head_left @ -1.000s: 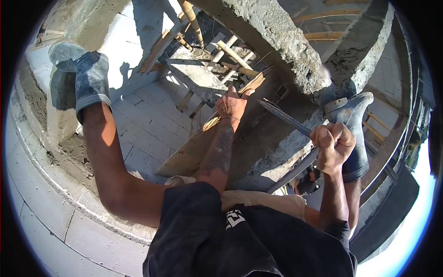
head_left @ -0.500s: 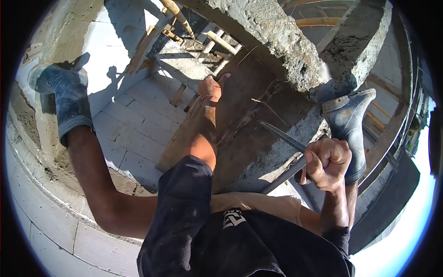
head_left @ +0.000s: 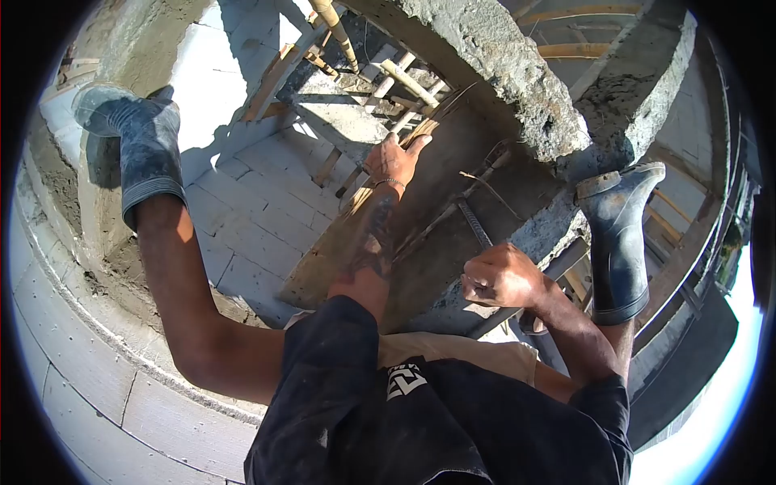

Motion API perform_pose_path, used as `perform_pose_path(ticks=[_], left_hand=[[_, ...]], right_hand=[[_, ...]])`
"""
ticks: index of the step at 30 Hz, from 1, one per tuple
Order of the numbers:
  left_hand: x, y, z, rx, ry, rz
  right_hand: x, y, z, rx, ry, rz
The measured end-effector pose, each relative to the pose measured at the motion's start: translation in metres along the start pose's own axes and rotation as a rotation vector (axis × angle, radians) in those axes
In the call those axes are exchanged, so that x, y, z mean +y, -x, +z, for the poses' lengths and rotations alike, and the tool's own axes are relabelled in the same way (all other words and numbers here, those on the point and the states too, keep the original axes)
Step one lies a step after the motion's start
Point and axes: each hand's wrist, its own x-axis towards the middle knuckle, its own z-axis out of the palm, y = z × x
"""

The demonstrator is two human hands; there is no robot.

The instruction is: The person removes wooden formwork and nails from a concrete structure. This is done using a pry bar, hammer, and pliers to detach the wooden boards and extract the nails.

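Observation:
My left hand (head_left: 398,162) is wrapped over the upper edge of a brown wooden board (head_left: 440,174), its thumb stretched along that edge. In my closed right hand (head_left: 505,277) is a ribbed steel bar (head_left: 475,225), like a piece of rebar. The bar's far end is right at a long seam between the board and the darker surface beside it. A thin, splintered strip (head_left: 491,191) sticks up near this end. My right fist hides the bar's near end.
My boots rest on a concrete ledge at left (head_left: 105,174) and near a rough concrete beam (head_left: 525,89) at right. Bamboo poles (head_left: 335,32) and timber pieces fill the gap beyond the board. Pale block masonry (head_left: 250,210) lies below on the left.
My right hand has moved left and forward with the bar, bringing its end to the seam. My left hand has shifted slightly right along the board edge as the view moved.

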Motion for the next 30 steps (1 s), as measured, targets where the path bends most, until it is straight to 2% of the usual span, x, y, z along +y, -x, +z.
perform_pose_path(ticks=[3,4,7,8,9,10,12,16,17,19,21,22,25,26,29,30], left_hand=[[-0.002,0.001,0.004,0.016,0.027,0.002],[-0.001,0.001,0.002,0.016,0.024,0.014],[0.000,-0.008,-0.008,-0.042,-0.067,-0.044],[-0.002,-0.011,-0.011,-0.048,-0.078,-0.054],[-0.003,-0.018,-0.012,-0.052,-0.077,-0.048],[-0.004,-0.024,-0.013,-0.055,-0.079,-0.046],[-0.011,-0.035,-0.009,-0.069,-0.076,-0.044],[-0.018,-0.039,0.002,-0.088,-0.035,-0.030],[-0.020,-0.036,0.004,-0.098,-0.036,-0.034],[-0.025,-0.021,0.003,-0.098,-0.025,-0.026],[-0.040,-0.006,-0.011,-0.196,-0.048,-0.012],[-0.059,-0.001,-0.010,-0.183,-0.006,0.041],[-0.091,0.025,-0.036,-0.204,-0.138,0.006],[-0.095,0.034,-0.041,-0.197,-0.136,-0.002],[-0.106,0.046,-0.054,-0.352,-0.215,-0.123],[-0.112,0.047,-0.045,-0.330,-0.180,-0.143]], right_hand=[[0.009,-0.021,0.006,0.000,0.017,-0.017],[0.019,-0.035,0.012,-0.020,-0.081,0.029],[0.043,-0.111,0.026,-0.016,-0.063,0.117],[0.066,-0.144,0.036,0.033,0.006,-0.057],[0.072,-0.174,0.032,-0.068,-0.035,0.150],[0.080,-0.190,0.033,-0.080,0.010,0.206],[0.093,-0.198,0.030,-0.083,-0.040,0.171],[0.082,-0.169,0.007,-0.019,-0.117,0.156],[0.066,-0.150,0.006,0.012,-0.117,0.138],[0.036,-0.112,-0.001,-0.077,-0.095,0.234],[0.006,-0.072,-0.005,-0.033,-0.213,0.234],[-0.011,-0.054,-0.004,-0.012,-0.225,0.206],[-0.036,-0.024,0.014,-0.001,-0.265,0.047],[-0.042,-0.018,0.023,-0.026,-0.265,0.063],[-0.045,-0.013,0.055,-0.057,-0.244,0.014],[-0.047,-0.014,0.065,-0.109,-0.287,0.062]])
